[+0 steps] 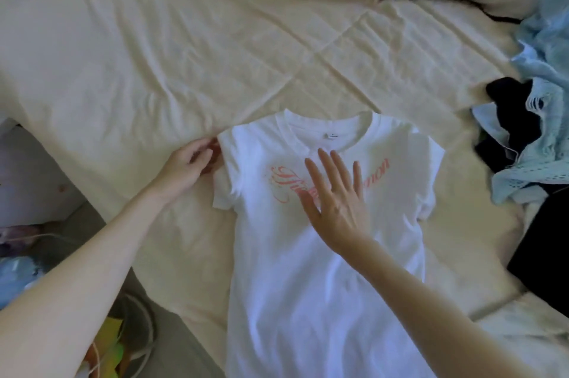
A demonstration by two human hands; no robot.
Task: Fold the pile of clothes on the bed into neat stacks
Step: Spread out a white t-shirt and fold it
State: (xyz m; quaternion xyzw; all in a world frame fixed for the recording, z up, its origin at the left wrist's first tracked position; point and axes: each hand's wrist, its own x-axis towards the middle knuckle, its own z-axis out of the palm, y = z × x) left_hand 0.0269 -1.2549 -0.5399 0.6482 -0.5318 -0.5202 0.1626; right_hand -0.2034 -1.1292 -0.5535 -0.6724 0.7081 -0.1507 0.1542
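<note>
With white cotton T-shirt point(308, 254) lying collar-away on cream bed sheet point(123, 54), left hand point(187, 168) pinching near sleeve; right hand point(335, 202) pressing chest, fingers point(326, 168) spread flat.

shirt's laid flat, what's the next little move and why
Probably fold the sleeve side inward. The white t-shirt lies face up on the bed sheet, the right hand lies flat on its chest, seemingly pinning it, and the left hand is at the sleeve edge, seemingly gripping it, ready to carry it over.
</note>
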